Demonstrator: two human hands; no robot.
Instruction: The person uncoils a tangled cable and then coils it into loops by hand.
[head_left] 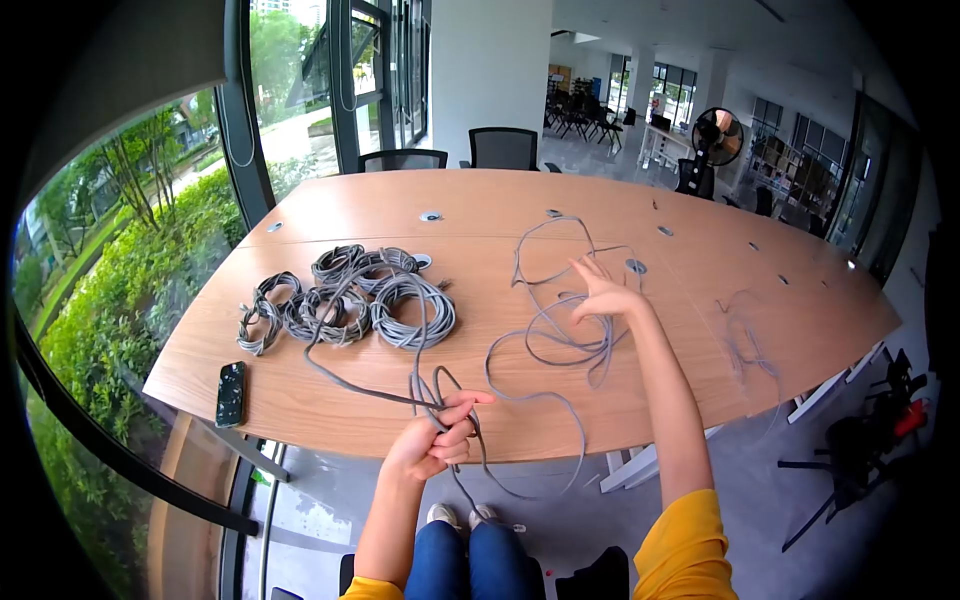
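Note:
My left hand [440, 435] is closed around strands of a grey cable [360, 388] near the table's front edge, with loops standing above the fist and an end hanging below. My right hand [603, 292] is over loose loops of thinner grey cable [540, 345] on the right of centre, fingers spread and nothing gripped. Several coiled grey cables [412, 312] lie bunched on the left part of the table. One strand runs from that bunch to my left hand.
The wooden table [300, 400] has a phone [230, 394] at its front left edge. A thin tangled cable [748, 345] lies at the right. Beyond the far edge stand chairs [503, 148] and a fan [717, 136]. Windows line the left side.

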